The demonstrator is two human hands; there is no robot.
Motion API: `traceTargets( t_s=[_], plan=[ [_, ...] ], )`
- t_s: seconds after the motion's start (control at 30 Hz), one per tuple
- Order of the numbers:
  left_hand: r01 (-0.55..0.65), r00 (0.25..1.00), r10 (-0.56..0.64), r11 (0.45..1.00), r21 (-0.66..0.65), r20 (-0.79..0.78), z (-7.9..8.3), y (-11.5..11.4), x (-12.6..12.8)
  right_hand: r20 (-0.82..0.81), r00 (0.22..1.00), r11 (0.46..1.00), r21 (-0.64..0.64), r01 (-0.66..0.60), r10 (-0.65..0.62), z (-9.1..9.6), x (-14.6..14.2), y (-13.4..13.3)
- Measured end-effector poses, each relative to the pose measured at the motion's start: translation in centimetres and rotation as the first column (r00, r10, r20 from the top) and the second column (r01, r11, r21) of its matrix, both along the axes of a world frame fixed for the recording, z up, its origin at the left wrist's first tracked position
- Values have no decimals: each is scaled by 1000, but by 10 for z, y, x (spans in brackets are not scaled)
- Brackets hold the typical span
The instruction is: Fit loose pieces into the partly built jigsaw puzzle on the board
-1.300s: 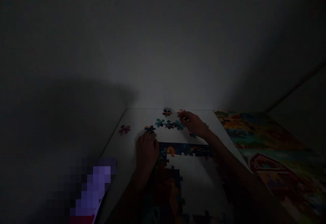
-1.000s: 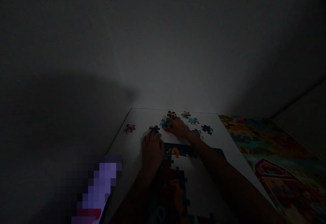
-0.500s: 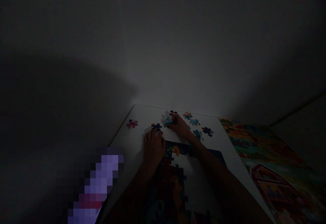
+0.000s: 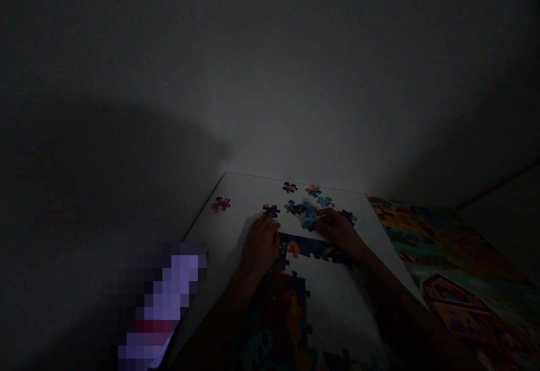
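Note:
My left hand (image 4: pixel 260 241) lies palm down with its fingers stretched out, the fingertips at a dark blue puzzle piece (image 4: pixel 271 210) on the white tabletop (image 4: pixel 240 191). Between the fingers of my right hand (image 4: pixel 340 230) is a teal puzzle piece (image 4: pixel 309 212), tilted and a little blurred. Just left of it lies a smaller-looking blue piece (image 4: pixel 291 207). Below both hands a partly joined puzzle (image 4: pixel 291 298) shows a dark top border and a filled left side. Shadow hides much of its lower part.
Loose pieces lie along the back: an orange-black one (image 4: pixel 289 187), a pink-teal one (image 4: pixel 313 191) and a light teal one (image 4: pixel 324 202). A purple piece (image 4: pixel 221 204) sits far left. A colourful picture sheet (image 4: pixel 455 281) covers the right. A grey wall (image 4: pixel 270 107) rises behind.
My right hand has moved right and toward me with a teal piece. My left hand and the dark blue piece at its fingertips have shifted slightly right.

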State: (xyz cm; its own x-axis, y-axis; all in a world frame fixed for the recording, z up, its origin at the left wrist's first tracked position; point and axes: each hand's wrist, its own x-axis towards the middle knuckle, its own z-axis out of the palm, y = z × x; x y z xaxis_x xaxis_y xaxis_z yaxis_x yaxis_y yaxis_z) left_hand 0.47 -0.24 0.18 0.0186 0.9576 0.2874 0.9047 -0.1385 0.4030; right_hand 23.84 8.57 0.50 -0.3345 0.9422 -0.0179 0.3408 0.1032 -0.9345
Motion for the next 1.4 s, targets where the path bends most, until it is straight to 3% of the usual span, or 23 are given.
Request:
traceTargets(
  t_s=[0.1,0.27,0.33,0.5,0.7,0.83,1.03,1.23,1.4],
  plan=[
    [47,999,-48,998,30,11,4,-3,1,42,999,998,59,18,-21,0,5,-11],
    [332,940,-333,943,34,72,13,-11,6,340,934,969,244,26,-110,5,9,-24],
    [372,924,-373,928,30,81,16,-13,8,371,924,961,276,-16,-92,6,11,-25],
    [336,938,-335,942,9,83,17,-12,9,346,936,954,295,-52,-56,6,17,-22],
    [138,990,-139,989,-42,-6,17,-6,1,369,929,953,292,-78,-38,8,16,-21],
    [123,992,-124,991,-55,-24,18,-5,0,408,913,948,281,-147,20,19,-13,-21],
    [145,989,-147,988,-53,-33,14,-4,0,497,848,856,344,-385,182,19,-86,4],
    [169,985,-170,985,-28,-34,12,-5,-3,567,813,851,355,-388,135,6,-109,27],
    [177,983,-178,984,-27,-45,12,-9,-3,530,839,912,271,-307,125,9,-110,34]
  ],
)
